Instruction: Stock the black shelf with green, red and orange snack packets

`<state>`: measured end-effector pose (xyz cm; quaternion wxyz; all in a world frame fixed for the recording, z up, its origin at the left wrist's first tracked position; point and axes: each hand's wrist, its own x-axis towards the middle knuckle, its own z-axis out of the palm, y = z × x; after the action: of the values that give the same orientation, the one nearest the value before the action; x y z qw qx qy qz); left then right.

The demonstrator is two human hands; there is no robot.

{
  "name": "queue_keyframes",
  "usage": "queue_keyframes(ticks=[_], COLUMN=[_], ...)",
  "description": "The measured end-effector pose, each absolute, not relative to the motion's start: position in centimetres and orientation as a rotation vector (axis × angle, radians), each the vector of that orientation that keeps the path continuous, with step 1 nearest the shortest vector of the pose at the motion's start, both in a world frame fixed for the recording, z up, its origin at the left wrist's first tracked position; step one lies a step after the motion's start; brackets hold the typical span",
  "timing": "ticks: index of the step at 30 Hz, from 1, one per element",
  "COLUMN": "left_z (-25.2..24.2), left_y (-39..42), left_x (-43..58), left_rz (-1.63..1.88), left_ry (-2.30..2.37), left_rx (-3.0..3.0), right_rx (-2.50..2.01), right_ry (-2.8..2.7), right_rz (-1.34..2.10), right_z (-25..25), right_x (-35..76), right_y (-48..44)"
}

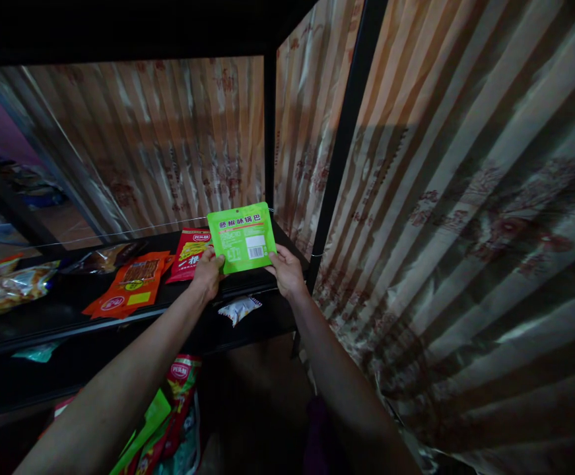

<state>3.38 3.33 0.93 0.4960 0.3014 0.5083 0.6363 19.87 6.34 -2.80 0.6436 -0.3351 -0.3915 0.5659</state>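
Note:
Both my hands grip a bright green snack bag over the right end of a black shelf. Its printed side with a barcode faces me. My left hand pinches the lower left edge, thumb on the front. At the lower right edge, my right hand is closed on the bag in the same way. A red snack bag lies on the shelf just left of the green one, partly hidden by it and by my left hand. Further left is an orange snack bag.
The black shelf also carries a dark clear-wrapped pack and a shiny snack bag. A small silver packet lies one level lower. More red and green bags are below my left forearm. Pleated curtains hang behind and right.

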Motion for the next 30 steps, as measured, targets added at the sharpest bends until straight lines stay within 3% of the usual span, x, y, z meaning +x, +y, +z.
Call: queue_keyframes(ticks=[30], left_z=[1.4], left_y=[2.4], left_x=[3.8], left_rz=[1.514], left_ry=[1.185], left_rx=[0.671], right_rx=[-0.781], right_ry=[-0.939], right_rz=[1.144], right_z=[-4.2], right_x=[19.6], right_y=[6.1])
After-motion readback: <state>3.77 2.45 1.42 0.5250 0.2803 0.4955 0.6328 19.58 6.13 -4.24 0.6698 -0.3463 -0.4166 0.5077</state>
